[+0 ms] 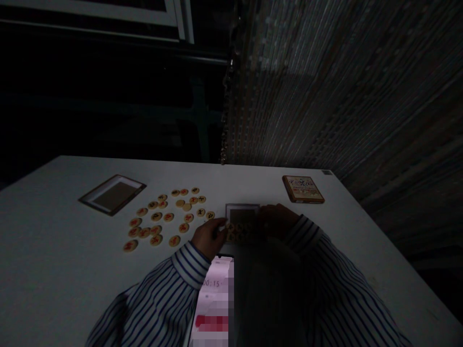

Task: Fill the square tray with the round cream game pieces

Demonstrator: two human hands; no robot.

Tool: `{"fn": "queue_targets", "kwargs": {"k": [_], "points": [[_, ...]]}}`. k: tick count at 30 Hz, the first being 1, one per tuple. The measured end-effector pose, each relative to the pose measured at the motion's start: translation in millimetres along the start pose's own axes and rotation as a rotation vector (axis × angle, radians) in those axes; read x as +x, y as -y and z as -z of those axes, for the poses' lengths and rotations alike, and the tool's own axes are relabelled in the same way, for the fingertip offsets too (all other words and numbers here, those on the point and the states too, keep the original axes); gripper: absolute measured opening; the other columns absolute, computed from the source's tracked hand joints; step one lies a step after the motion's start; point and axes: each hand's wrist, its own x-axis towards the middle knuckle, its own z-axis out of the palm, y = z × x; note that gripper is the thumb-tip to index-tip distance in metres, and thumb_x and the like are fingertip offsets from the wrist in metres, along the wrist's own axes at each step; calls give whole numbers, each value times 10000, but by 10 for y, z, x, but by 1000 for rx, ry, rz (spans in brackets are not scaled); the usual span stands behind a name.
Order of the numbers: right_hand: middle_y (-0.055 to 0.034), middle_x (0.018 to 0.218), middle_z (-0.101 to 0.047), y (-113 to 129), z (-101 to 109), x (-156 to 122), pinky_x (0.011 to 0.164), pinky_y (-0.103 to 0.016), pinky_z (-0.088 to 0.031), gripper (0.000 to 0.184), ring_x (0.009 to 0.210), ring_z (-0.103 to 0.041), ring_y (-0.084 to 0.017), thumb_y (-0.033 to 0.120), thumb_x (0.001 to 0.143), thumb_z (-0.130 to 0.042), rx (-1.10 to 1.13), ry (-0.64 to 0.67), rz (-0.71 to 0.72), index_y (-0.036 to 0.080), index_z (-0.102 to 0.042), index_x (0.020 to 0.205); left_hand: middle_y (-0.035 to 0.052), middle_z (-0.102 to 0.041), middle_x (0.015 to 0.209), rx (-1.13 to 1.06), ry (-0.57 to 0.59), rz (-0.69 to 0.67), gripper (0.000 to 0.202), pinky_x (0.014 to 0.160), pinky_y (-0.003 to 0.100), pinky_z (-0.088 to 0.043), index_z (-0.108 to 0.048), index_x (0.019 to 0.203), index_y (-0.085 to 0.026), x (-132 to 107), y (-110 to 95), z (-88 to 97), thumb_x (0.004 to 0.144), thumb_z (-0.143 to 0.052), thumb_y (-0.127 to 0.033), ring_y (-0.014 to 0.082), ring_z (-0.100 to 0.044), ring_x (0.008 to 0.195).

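"Tray point(243, 207) first: where does it lie against the fingers?"

"Between the two hands, on the white table point(72, 270). The left hand point(208, 239) has its index finger and thumb at the tray's left edge, a dark gap between them; whether they grip it, I can't tell. The right hand point(277, 218) is at the right edge, too shadowed to tell if its fingers are together or apart."

"Its look?"

"Rectangular, with a greyish edge and a brownish floor at the far part. Round pieces point(238, 232) fill the near part, markings too dim to read."

"Around it?"

"Loose discs point(168, 217) with red or black characters lie left; a lit phone point(211, 303), near."
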Motion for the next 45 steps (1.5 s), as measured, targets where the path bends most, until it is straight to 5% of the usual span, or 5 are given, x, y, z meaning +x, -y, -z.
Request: {"fn": "queue_targets", "kwargs": {"k": [23, 45], "points": [[-46, 863, -631, 60, 49, -39, 627, -226, -400, 344, 774, -575, -169, 478, 691, -453, 132, 180, 10, 244, -627, 875, 66, -624, 886, -3, -1, -7, 314, 695, 268, -460, -559, 980, -138, -5, 2, 11, 707, -459, -259, 158, -579, 783], [-78, 887, -621, 57, -2, -18, 617, -247, -391, 360, 790, -571, -187, 441, 735, -396, 63, 173, 53, 216, -603, 927, 56, -631, 853, 15, -3, -3, 305, 660, 259, -468, -565, 968, -150, -1, -21, 15, 706, -456, -262, 141, -589, 703]]}}
